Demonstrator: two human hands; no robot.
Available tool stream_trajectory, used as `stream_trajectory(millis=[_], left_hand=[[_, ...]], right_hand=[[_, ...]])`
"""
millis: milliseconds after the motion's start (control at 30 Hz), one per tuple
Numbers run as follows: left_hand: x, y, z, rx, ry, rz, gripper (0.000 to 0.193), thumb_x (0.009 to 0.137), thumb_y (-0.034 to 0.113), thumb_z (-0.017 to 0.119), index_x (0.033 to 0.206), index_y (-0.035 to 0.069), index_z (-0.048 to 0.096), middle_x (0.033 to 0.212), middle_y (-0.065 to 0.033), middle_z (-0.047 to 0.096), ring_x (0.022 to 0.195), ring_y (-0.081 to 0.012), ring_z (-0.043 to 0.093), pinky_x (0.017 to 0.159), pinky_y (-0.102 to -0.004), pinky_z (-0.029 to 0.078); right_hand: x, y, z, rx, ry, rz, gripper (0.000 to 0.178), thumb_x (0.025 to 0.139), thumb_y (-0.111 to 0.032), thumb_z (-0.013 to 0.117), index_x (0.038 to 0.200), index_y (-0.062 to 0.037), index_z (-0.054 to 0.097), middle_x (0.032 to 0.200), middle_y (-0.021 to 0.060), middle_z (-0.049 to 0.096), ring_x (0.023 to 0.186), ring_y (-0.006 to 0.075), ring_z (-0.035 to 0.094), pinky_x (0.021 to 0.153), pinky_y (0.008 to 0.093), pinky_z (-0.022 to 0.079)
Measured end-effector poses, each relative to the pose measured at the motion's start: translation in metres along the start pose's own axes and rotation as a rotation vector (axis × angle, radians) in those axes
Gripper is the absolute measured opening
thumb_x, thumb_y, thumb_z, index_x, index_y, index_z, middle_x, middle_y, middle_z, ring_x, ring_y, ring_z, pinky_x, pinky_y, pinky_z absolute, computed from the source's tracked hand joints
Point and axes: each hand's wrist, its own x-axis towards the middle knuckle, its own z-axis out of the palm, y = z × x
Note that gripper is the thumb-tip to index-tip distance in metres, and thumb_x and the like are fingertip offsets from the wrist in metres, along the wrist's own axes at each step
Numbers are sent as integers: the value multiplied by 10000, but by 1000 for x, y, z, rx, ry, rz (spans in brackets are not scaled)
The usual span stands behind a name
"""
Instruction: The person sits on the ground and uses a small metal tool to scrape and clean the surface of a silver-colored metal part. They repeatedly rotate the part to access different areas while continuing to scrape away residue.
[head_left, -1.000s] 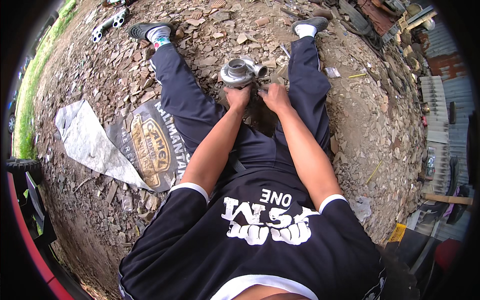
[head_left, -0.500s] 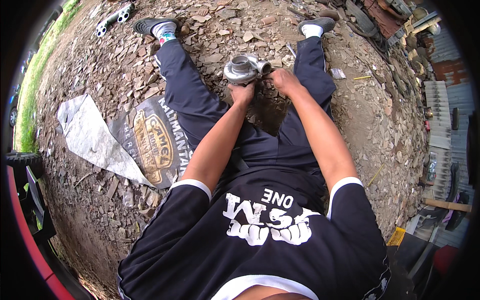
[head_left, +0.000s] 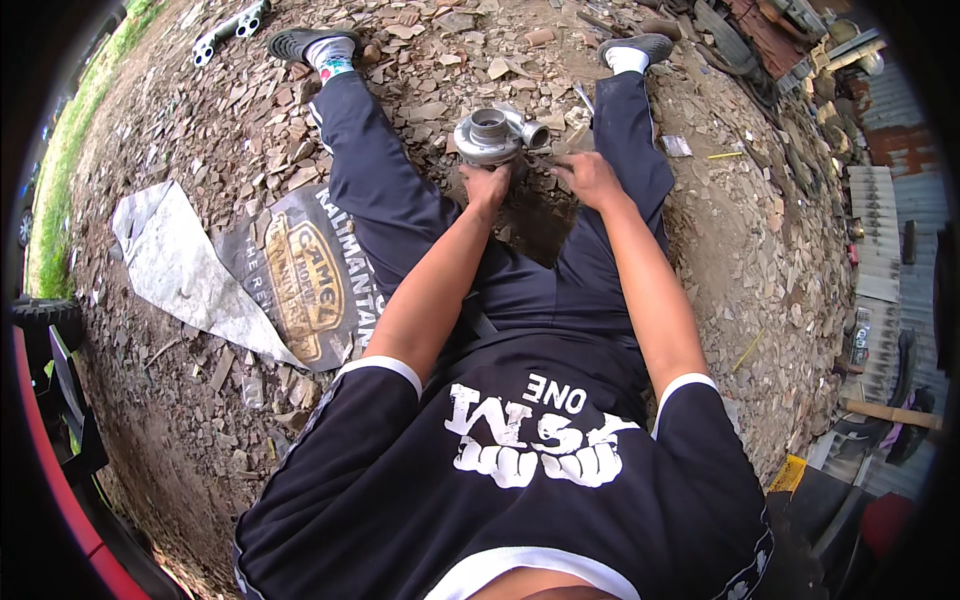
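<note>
A silvery metal turbocharger (head_left: 487,148) sits between my lower legs, its round inlet facing up and its side outlet pointing right. My left hand (head_left: 486,186) is closed on its near underside; the fingers are partly hidden beneath the housing. To the right of it, my right hand (head_left: 592,180) has its fingers bent and pressed together, just apart from the outlet. Whatever those fingertips hold is too small to make out. Under the turbocharger the ground is dark and shadowed.
Broken stone and tile pieces (head_left: 270,130) cover the ground. Left of my leg lie a dark printed sheet (head_left: 310,285) and a whitish folded sheet (head_left: 190,265). A metal tool (head_left: 583,97) lies near my right shin. Corrugated sheets (head_left: 878,230) and scrap line the right side.
My right hand has drawn away from the turbocharger's side, moving right and slightly nearer me. The turbocharger appears shifted slightly right, still in my left hand.
</note>
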Motion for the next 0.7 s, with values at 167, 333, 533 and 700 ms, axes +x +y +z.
stream_trajectory(millis=[167, 333, 533, 700], left_hand=[[3, -3, -3, -54, -79, -1, 1112, 669, 476, 799, 1419, -91, 204, 1387, -319, 443, 1310, -404, 448, 1107, -391, 348], [13, -13, -5, -105, -86, 34, 1055, 671, 425, 812, 1397, -92, 247, 1381, -306, 457, 1297, -389, 468, 1090, -389, 365], [-3, 0, -3, -42, -21, 35, 1046, 674, 464, 804, 1380, -96, 273, 1353, -312, 481, 1280, -407, 478, 1084, -408, 372], [-12, 6, -7, 35, 22, 90, 1048, 666, 497, 803, 1362, -99, 295, 1332, -319, 494, 1254, -426, 495, 1066, -420, 389]], right_hand=[[-15, -42, 7, 49, -49, 121, 285, 847, -272, 699, 1063, -87, 722, 943, 233, 678, 926, 406, 647, 834, 469, 508], [-15, -60, 1, 101, -53, 228, 313, 848, -293, 703, 1083, -87, 723, 936, 255, 675, 948, 409, 647, 860, 457, 507], [-18, -56, 3, 94, -29, 231, 334, 842, -307, 703, 1104, -101, 721, 937, 264, 674, 943, 392, 660, 868, 448, 508], [-17, -59, 8, 134, -20, 171, 319, 838, -281, 698, 1097, -95, 720, 927, 257, 673, 912, 391, 661, 844, 449, 511]])
